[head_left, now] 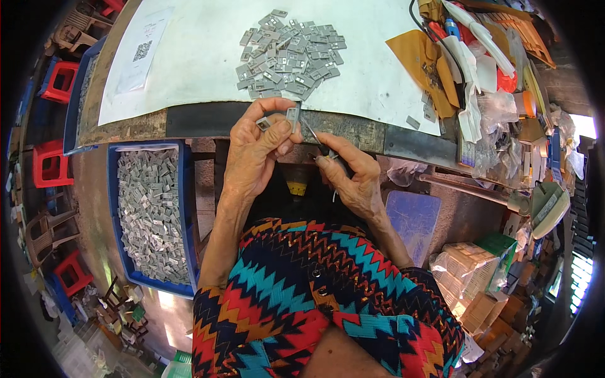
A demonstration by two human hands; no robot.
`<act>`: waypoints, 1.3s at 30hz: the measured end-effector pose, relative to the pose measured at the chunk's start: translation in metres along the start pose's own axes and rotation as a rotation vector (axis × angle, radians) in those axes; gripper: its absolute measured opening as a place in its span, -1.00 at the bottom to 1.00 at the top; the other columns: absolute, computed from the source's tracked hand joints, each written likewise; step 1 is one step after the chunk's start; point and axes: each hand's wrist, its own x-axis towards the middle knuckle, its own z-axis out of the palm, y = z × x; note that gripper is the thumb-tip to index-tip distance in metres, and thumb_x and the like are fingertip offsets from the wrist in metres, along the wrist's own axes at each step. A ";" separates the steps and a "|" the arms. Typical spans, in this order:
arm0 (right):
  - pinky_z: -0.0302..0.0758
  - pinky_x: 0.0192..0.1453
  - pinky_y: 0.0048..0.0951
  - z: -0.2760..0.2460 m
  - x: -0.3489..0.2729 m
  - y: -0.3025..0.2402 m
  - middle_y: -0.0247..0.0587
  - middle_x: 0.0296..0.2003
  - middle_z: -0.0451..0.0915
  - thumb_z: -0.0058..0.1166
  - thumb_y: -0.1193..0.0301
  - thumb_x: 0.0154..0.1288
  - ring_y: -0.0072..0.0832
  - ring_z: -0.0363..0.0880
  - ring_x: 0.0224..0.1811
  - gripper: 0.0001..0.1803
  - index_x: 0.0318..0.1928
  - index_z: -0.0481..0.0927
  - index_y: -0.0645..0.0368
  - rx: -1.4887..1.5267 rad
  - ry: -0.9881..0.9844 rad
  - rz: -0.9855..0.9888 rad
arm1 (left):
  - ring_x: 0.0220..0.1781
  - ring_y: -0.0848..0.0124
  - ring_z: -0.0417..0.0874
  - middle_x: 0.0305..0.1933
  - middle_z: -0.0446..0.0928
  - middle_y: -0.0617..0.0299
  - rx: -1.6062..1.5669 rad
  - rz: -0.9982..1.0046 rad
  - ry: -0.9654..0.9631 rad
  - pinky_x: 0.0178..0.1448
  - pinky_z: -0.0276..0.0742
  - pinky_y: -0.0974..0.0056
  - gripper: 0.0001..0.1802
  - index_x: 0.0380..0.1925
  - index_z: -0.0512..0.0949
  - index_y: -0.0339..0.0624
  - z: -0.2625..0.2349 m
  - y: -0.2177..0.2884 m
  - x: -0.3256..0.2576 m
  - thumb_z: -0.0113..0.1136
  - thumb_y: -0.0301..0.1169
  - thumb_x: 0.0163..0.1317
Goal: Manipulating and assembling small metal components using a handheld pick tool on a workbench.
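Here, left hand [253, 151] pinches grey piece [293, 114]; right hand [354, 175] grips slim tool [324, 150].
Both near table edge [200, 119]; white sheet [195, 57] bare beside grey pile [291, 58].

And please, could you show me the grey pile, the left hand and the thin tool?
Grey pile [291, 58]: head view, its middle.
Left hand [252, 146]: head view, its back.
Thin tool [324, 149]: head view, its dark part.

A small, cluttered workshop is surrounding a worn workbench [151, 127], where a pile of small grey parts [290, 57] is lying on a white sheet [195, 57]. A blue tray [154, 286] nearby is holding many similar parts. Plastic bags [498, 112] are crowding the bench's right end, and red stools [51, 164] are standing at far left.
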 end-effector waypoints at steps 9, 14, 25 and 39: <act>0.33 -0.48 -0.68 0.006 -0.002 0.003 -0.33 -0.37 0.48 0.05 0.53 0.19 -0.70 0.38 -0.53 -0.64 0.03 0.45 0.26 -0.045 -0.021 -0.108 | -0.51 0.60 0.33 -0.43 0.48 0.17 -0.217 -0.077 -0.060 -0.42 0.29 0.53 -0.69 -0.06 0.36 -0.38 -0.009 -0.010 -0.006 0.04 -0.43 0.23; 0.34 -0.46 -0.66 0.006 -0.003 0.005 -0.29 -0.35 0.49 0.04 0.53 0.19 -0.69 0.38 -0.53 -0.65 0.01 0.45 0.28 -0.075 -0.009 -0.114 | -0.49 0.60 0.32 -0.42 0.48 0.21 -0.178 -0.178 -0.013 -0.41 0.27 0.53 -0.69 -0.06 0.39 -0.39 -0.002 -0.010 -0.010 0.01 -0.41 0.26; 0.40 -0.20 -0.53 0.001 0.001 0.003 -0.12 -0.32 0.51 0.05 0.53 0.16 -0.41 0.50 -0.31 -0.73 -0.11 0.47 0.33 -0.209 0.002 -0.165 | -0.57 0.66 0.24 -0.51 0.37 0.35 0.448 -0.038 -0.057 -0.50 0.19 0.57 -0.72 -0.05 0.38 -0.32 0.008 -0.019 -0.017 -0.06 -0.40 0.31; 0.36 -0.39 -0.66 0.000 0.004 -0.006 -0.25 -0.29 0.51 0.02 0.48 0.21 -0.66 0.41 -0.45 -0.66 0.00 0.43 0.33 0.020 -0.050 0.096 | -0.60 0.61 0.35 -0.47 0.49 0.17 0.113 -0.134 0.026 -0.53 0.26 0.53 -0.70 -0.03 0.35 -0.37 -0.009 -0.019 -0.012 -0.12 -0.41 0.31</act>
